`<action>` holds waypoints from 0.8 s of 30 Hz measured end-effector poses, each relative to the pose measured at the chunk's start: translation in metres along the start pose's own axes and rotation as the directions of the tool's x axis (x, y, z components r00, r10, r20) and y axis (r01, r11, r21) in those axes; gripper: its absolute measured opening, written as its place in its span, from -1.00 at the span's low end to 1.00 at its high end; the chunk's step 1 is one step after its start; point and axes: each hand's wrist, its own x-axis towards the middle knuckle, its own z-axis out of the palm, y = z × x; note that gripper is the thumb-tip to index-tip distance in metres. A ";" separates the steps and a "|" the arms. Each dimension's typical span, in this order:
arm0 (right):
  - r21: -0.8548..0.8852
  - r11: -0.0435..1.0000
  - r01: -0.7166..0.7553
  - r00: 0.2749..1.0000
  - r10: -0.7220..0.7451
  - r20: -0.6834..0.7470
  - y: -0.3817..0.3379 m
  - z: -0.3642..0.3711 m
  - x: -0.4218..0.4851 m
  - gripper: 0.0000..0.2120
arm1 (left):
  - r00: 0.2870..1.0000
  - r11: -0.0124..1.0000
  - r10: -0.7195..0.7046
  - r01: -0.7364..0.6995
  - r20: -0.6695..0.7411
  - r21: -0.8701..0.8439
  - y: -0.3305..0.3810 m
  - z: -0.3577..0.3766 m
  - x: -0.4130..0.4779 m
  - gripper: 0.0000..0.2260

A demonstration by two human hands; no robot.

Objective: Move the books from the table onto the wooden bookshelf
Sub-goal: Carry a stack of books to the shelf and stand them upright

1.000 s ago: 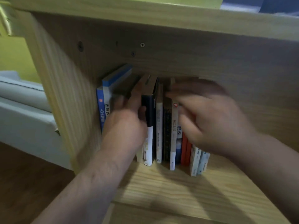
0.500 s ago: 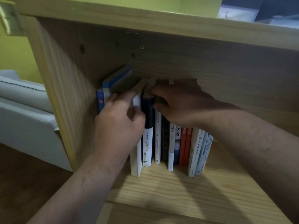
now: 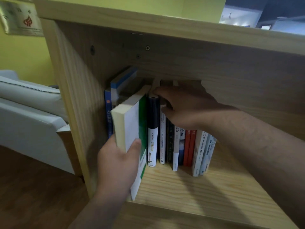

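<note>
The left grip (image 3: 118,162) clasps a thick matte paperback (image 3: 130,128), white-and-green cover and cream page block, tilted just left of the dark-spined book (image 3: 153,116), with its lower corner at the grained wooden bookshelf's (image 3: 189,192) front lip. The right grip (image 3: 184,108) curls over the dark-spined book's top. Right of it, slim spines (image 3: 189,146) stand upright, and pale pine board shows beyond them

Left hand (image 3: 118,160): low, thumb across front cover of book (image 3: 132,123), fingers hidden behind it, gripping near lower end. Left forearm enters from bottom centre, angled up.
Right hand (image 3: 183,108): higher, palm down, fingers stretched leftward over tops of books (image 3: 188,146), thumb tucked beneath, perhaps pinching; shadow hides contact. Right forearm enters from right edge.
</note>
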 end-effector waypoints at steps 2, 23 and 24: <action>-0.062 0.998 0.016 0.998 -0.020 -0.067 -0.004 0.005 -0.003 -0.51 | 0.999 0.998 -0.036 0.035 -0.003 -0.061 -0.004 -0.018 -0.011 -0.86; 0.969 -0.086 -0.231 0.910 0.334 0.247 0.019 0.052 -0.190 -0.72 | 0.835 0.822 -0.196 0.425 0.514 -0.378 0.016 0.003 -0.062 -0.78; 0.975 -0.081 -0.209 0.889 0.398 0.224 0.029 0.048 -0.200 -0.71 | 0.828 0.849 -0.160 0.393 0.537 -0.354 0.020 0.021 -0.064 -0.78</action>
